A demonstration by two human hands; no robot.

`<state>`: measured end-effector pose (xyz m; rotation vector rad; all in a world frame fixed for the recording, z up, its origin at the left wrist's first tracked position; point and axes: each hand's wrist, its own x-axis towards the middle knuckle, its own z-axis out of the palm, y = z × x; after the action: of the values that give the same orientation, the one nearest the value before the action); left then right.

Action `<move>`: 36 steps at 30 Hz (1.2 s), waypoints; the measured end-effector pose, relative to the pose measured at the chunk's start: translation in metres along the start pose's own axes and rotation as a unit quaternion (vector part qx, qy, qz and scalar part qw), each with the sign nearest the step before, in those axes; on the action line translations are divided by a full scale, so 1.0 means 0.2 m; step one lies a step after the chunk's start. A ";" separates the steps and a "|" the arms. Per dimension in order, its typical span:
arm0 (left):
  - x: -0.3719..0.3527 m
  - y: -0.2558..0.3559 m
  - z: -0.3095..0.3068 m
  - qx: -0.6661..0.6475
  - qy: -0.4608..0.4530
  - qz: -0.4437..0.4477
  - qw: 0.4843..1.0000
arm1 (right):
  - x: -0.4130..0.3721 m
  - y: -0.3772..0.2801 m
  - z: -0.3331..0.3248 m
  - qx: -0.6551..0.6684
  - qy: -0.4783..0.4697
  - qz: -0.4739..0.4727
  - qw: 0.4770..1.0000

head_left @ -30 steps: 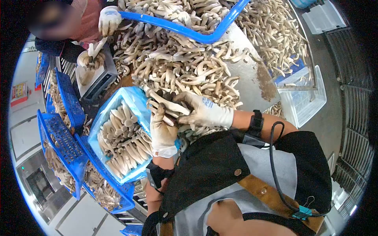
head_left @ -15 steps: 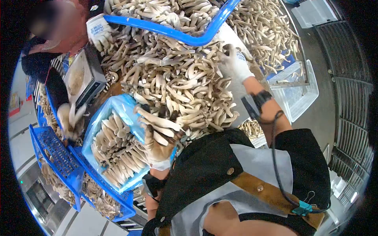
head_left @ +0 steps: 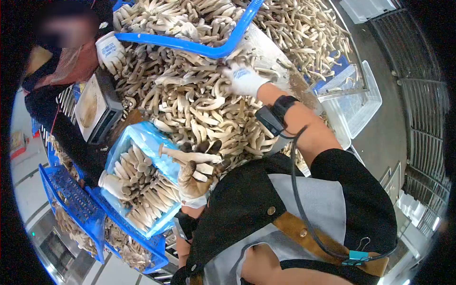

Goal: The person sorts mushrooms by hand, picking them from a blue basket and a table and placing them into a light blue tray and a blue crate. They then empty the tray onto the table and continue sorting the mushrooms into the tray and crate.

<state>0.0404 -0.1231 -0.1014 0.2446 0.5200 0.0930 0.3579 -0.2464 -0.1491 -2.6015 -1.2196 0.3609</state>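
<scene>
Closest in, the left hand [head_left: 194,179], gloved, is clamped round a bundle of mushrooms [head_left: 192,156], the stems fanning out above its fist, right at the near corner of the blue-lined box [head_left: 142,133]. That box is packed with mushrooms laid side by side, and a co-worker's gloved hand [head_left: 109,183] rests at its outer edge, dark sleeve trailing away. On the side of the box away from the worker, blue baskets [head_left: 71,199] hold more mushrooms. Just beyond the box spreads the loose pile of mushrooms [head_left: 190,104], with a weighing scale [head_left: 95,107] beside the box's far corner. Well past the box, the right hand [head_left: 242,78] is down on the pile, fingers curled among the stems; whether it has gripped any cannot be told. It sits just under the rim of the blue crate [head_left: 180,43], where the co-worker's other gloved hand [head_left: 110,47] is also placed.
</scene>
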 end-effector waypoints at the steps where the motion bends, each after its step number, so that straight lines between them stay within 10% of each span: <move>1: -0.02 0.01 0.03 0.010 -0.001 0.009 1.000 | 0.00 0.00 0.04 -0.067 -0.115 -0.002 0.991; 6: -0.17 0.06 0.16 0.055 -0.016 0.103 0.993 | 0.01 -0.27 -0.24 -0.067 -0.181 -0.046 0.980; 9: -0.18 0.08 0.11 0.082 -0.005 0.125 0.989 | 0.26 -0.50 -0.15 0.020 -0.003 -0.165 0.986; 13: -0.19 0.07 -0.01 0.164 0.142 0.105 0.970 | 0.79 -0.61 0.09 0.200 -0.031 -0.155 0.967; 19: -0.25 0.12 -0.01 0.181 0.134 0.053 0.973 | 0.88 -0.62 0.12 -0.033 -0.171 -0.178 0.968; 23: -0.19 0.10 0.08 0.096 0.135 0.089 0.982 | 0.78 -0.48 0.09 -0.001 -0.430 -0.196 0.881; 30: -0.20 0.16 -0.03 0.164 0.123 0.011 0.979 | 0.34 -0.29 -0.37 0.008 -0.402 -0.169 0.900; 36: -0.16 0.10 0.09 0.081 0.146 0.128 0.978 | 0.59 -0.68 -0.11 0.167 -0.090 -0.250 0.949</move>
<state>0.0213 -0.1127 -0.0652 0.4615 0.7884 0.3423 0.3406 -0.0738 -0.0975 -1.9256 -1.6536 0.6433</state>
